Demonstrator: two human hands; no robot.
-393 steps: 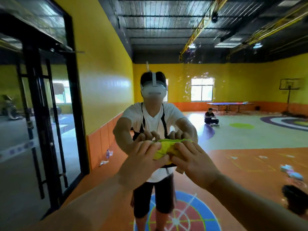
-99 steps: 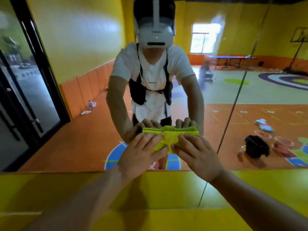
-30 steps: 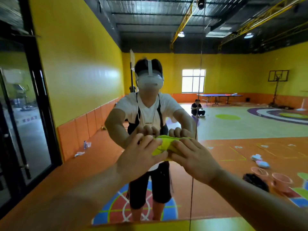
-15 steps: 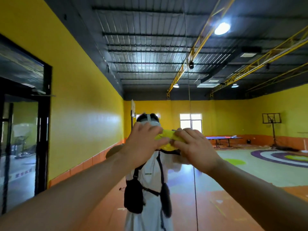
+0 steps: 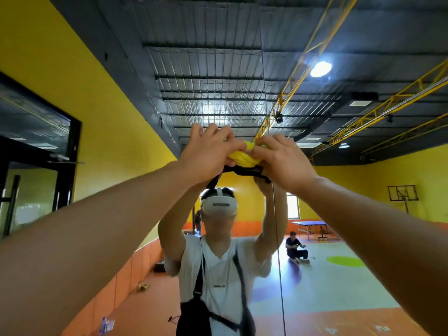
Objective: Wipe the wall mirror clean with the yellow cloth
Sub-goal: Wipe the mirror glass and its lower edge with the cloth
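Left hand (image 5: 208, 154) and right hand (image 5: 281, 158), raised overhead, curl fingers and thumbs round the bunched yellow cloth (image 5: 242, 157), pressed high on the wall mirror (image 5: 315, 287); light, soft and limp, it probably handles best gripped at its wadded middle.

The person wears a white headset (image 5: 219, 206), a white short-sleeved T-shirt (image 5: 219, 275) with small dark chest lettering, and black shoulder straps (image 5: 199, 272) lying over it.

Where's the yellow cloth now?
Head view, upper centre: the yellow cloth is bunched between the left hand and right hand, held to the wall mirror above the reflected headset.
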